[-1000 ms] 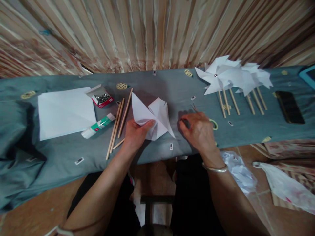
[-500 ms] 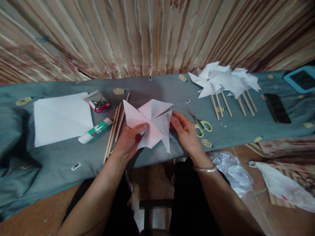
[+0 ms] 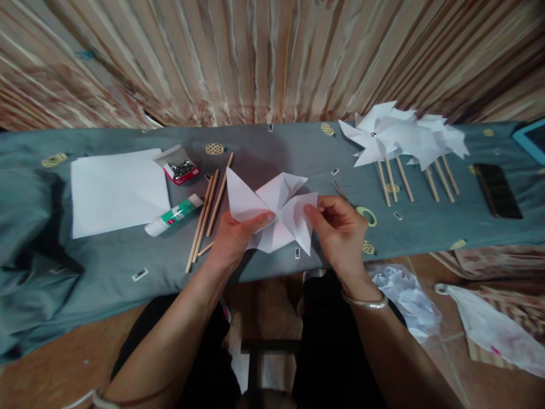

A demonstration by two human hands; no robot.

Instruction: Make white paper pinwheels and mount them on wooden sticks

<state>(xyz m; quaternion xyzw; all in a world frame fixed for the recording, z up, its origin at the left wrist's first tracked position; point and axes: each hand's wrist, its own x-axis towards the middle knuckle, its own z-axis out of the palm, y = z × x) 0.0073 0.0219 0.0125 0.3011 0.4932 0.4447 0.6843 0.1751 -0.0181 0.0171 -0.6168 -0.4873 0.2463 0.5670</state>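
Between my hands is a white paper pinwheel [image 3: 293, 218], its pointed blades spread around a centre. My left hand [image 3: 234, 236] grips it from the left, with the thumb laid along the paper near the centre and the other fingers mostly underneath. On the opposite side, my right hand [image 3: 340, 230] pinches the edge of a right-hand blade between thumb and fingers. Scissors with pale green handles [image 3: 366, 216] lie just behind my right hand and are partly hidden by it. Several wooden sticks [image 3: 206, 216] rest left of the pinwheel, close to my left hand.
Left on the cloth-covered table [image 3: 170, 278] are white paper sheets [image 3: 119, 193], a glue stick [image 3: 174, 215] and an open box of metal pins [image 3: 181, 167]. Finished pinwheels [image 3: 402, 133] on sticks and a dark phone [image 3: 497, 190] lie right. A plastic bag of paper scraps [image 3: 404, 301] sits below.
My right hand has moved up against the pinwheel's right blade, pinching and lifting its edge. The paper looks turned slightly, and the whole view has shifted a little.
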